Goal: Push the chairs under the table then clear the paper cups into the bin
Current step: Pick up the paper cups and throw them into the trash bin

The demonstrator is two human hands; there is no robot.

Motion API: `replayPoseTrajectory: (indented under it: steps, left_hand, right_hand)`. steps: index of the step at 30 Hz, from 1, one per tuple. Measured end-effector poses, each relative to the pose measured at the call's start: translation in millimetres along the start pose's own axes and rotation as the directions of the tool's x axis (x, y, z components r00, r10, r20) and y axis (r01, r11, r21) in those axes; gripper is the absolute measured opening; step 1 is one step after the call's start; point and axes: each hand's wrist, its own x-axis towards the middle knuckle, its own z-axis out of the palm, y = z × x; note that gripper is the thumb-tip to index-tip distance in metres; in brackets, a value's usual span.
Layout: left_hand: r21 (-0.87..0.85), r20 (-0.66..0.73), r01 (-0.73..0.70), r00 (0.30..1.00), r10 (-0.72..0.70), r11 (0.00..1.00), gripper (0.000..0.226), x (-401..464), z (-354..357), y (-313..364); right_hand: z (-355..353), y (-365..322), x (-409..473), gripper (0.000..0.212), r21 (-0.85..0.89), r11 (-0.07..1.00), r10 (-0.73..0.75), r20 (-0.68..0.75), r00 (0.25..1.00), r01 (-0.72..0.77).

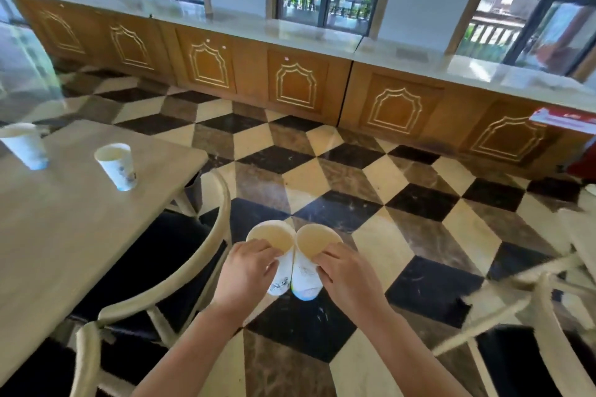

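Head view: each hand (pixel 246 274) (pixel 346 277) pinches a tapered paper cup (pixel 274 245) (pixel 314 246).

A dining room: table (pixel 74 228), chairs (pixel 167 270) (checkered floor (pixel 354 177)).

Paper, pale wood and polished stone: materials seen from the head camera.

The two held cups (pixel 292 262) and the two cups standing on the table (pixel 116 167) are matt white paper with faint printed marks. The table (pixel 74 235) is pale, matt wood with soft grain. The chair (pixel 180 270) has a cream-painted frame and a dark, dull seat pad. The floor (pixel 338 177) is glossy stone tile, scuffed in places. The cabinets (pixel 290 83) are satin brown wood under a polished pale countertop (pixel 309 32).
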Motion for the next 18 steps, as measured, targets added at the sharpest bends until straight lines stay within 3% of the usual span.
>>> replayPoseTrajectory:
  steps: [5, 9, 18]
  left_hand:
    - [0.013, -0.038, -0.006, 0.999, 0.007, 1.000, 0.013, 88, 21, -35]
    - [0.009, -0.040, 0.051, 0.998, -0.051, 0.999, 0.026, 139, 53, -67]
    - [0.129, -0.156, 0.314, 0.943, -0.293, 0.941, 0.025, 262, 122, -117]
  right_hand:
    - [24, 56, 87, 0.039, 0.080, 0.996, -0.031, -0.038, 0.999, 0.034]
    - [56, 100, 141, 0.032, 0.137, 0.986, -0.091, 0.004, 0.996, 0.090]
    - [123, 213, 302, 0.017, 0.254, 0.939, -0.262, 0.097, 0.960, 0.231]
